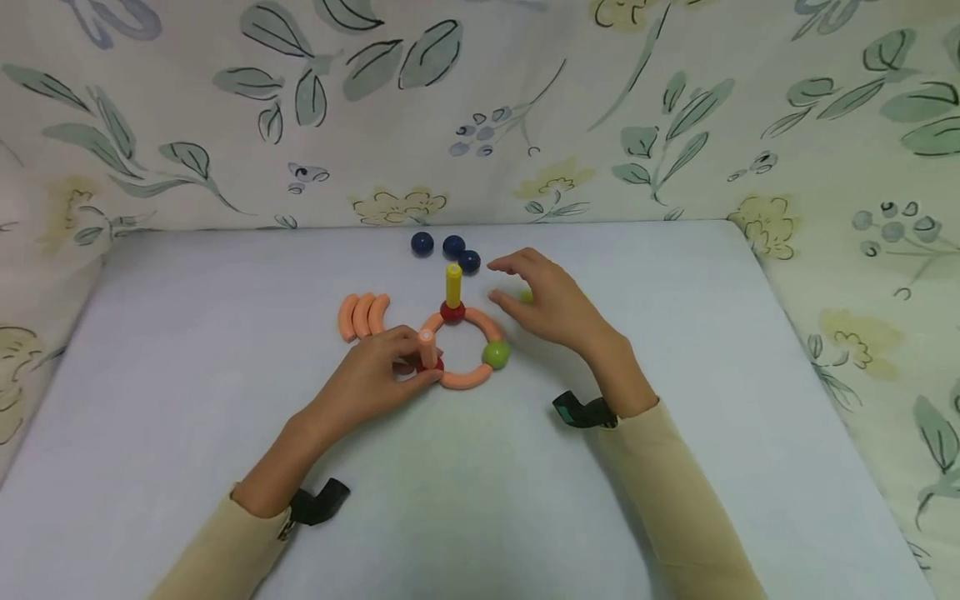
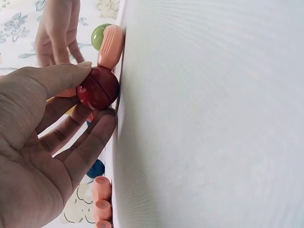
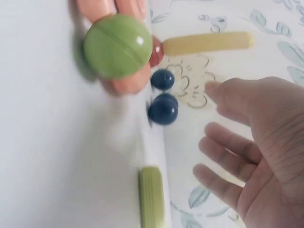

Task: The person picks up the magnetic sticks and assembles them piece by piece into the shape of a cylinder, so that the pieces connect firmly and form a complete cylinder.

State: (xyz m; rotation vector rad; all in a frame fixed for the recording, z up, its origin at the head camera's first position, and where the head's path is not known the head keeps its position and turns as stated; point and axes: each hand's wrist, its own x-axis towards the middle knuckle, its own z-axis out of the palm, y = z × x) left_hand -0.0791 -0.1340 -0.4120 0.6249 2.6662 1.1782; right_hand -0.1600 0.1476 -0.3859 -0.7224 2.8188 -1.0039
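My left hand [image 1: 375, 375] pinches a red ball [image 2: 98, 88] between thumb and fingers at the left of a small ring on the table. An orange rod [image 1: 427, 350] stands up from that ball. Curved orange pieces [image 1: 466, 379] link it with a green ball [image 1: 496, 354] and a second red ball [image 1: 452, 312], which bears an upright yellow rod [image 1: 453, 286]. To the right of the ring, my right hand [image 1: 551, 304] hovers with fingers spread and nothing in them. Beneath it lies a yellow-green stick [image 3: 152, 197], mostly hidden in the head view.
Three loose dark blue balls [image 1: 422, 243] sit behind the ring, near the table's back edge. Three curved orange pieces [image 1: 362, 317] lie side by side to its left. Flowered cloth [image 1: 480, 108] rises behind the white table [image 1: 465, 500].
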